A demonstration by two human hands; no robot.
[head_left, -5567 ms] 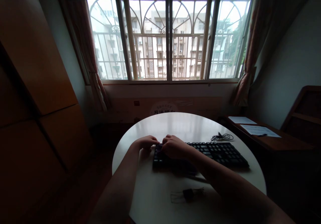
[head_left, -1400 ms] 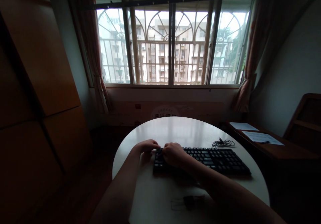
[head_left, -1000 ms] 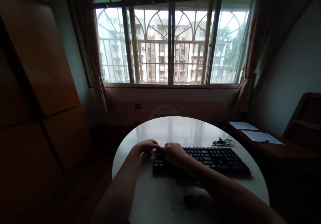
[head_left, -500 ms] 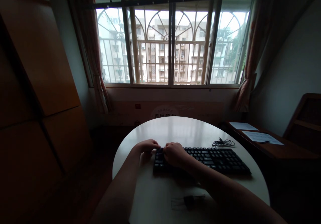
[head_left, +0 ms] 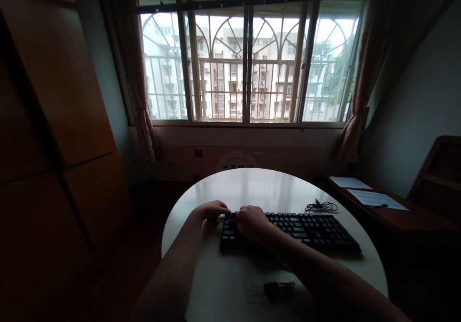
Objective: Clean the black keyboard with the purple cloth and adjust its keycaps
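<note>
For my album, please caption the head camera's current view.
Left hand and right hand at the left end of a black keyboard on a white table before a window.

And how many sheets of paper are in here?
2 in view, both on the brown side table: the farther sheet and the nearer sheet, with a dark pen-like thing on it. Others could lie hidden underneath.

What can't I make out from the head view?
All in the head view:
Right hand: its back hides whether it grips anything.
Keyboard: right hand and right forearm cover part; lettering too small.
Black item with wires: too dim for detail.
Nearer paper: text too small.
Cabinet: cut off by left edge.
</note>
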